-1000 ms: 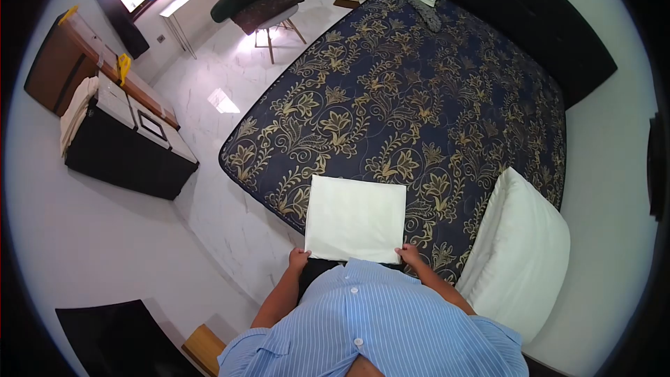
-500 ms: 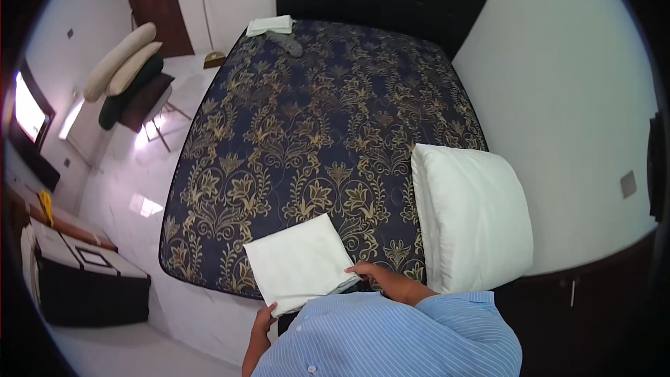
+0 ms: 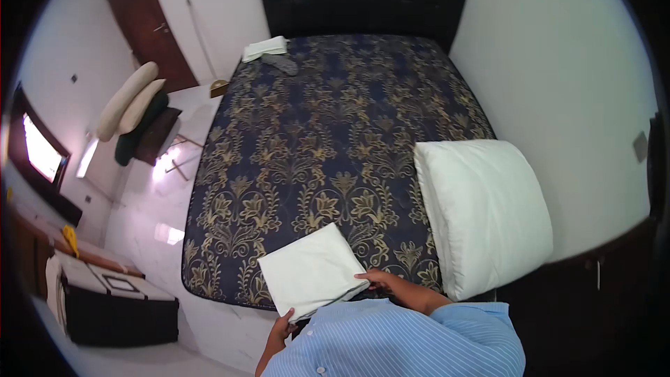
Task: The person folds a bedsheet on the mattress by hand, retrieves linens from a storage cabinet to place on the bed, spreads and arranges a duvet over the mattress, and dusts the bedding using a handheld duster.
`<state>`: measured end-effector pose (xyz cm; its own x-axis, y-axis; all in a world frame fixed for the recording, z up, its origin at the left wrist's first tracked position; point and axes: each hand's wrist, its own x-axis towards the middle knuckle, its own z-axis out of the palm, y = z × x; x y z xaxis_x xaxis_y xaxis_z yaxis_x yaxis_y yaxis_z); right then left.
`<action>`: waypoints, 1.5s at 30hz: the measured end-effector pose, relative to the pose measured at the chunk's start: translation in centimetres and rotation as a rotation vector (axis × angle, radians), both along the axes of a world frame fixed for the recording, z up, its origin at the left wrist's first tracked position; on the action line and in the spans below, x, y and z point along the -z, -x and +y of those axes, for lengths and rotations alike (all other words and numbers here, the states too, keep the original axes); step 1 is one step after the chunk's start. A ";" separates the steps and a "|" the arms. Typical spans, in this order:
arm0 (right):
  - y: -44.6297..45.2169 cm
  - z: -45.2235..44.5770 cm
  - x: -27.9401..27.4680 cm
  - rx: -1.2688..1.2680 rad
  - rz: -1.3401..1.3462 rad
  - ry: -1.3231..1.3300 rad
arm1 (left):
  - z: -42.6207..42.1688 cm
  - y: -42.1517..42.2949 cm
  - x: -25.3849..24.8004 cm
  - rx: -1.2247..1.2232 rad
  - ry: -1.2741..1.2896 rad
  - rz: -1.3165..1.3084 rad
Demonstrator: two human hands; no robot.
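Note:
A folded white cloth [image 3: 313, 270], perhaps a bed sheet, lies at the foot end of a bare mattress [image 3: 335, 139] with a dark blue and gold floral pattern. My left hand [image 3: 283, 324] pinches its near left corner, thumb on top. At its right edge, my right hand [image 3: 375, 278] grips the cloth with the thumb above and the other fingers largely hidden below. Right of my right hand rests a thick folded white duvet [image 3: 485, 213] on the mattress edge.
A black headboard [image 3: 363, 0] stands at the far end. Folded white cloths [image 3: 265, 48] and a grey item [image 3: 280, 64] lie at the far left corner. Stacked cushions [image 3: 136, 112] rest on a stand left of the bed. A black-and-white storage box [image 3: 122, 307] sits lower left.
The camera view has tilted and shifted, so the room appears lower and further right. Both hands keep their hold on the folded cloth, which stays at about the same spot on the mattress.

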<state>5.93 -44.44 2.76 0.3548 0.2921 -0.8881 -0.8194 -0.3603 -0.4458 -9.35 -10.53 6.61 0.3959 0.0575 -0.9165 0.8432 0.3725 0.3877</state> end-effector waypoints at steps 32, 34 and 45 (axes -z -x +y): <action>4.1 12.2 -16.9 0.164 0.173 -0.509 | 5.3 8.3 -5.1 -0.658 0.122 -0.286; 3.3 14.2 -18.6 0.063 0.049 -0.635 | 6.2 10.1 -6.2 -0.462 -0.180 -0.239; 6.6 21.8 -28.7 -0.369 -0.415 -0.658 | -3.8 5.3 -21.7 0.074 -0.926 -0.990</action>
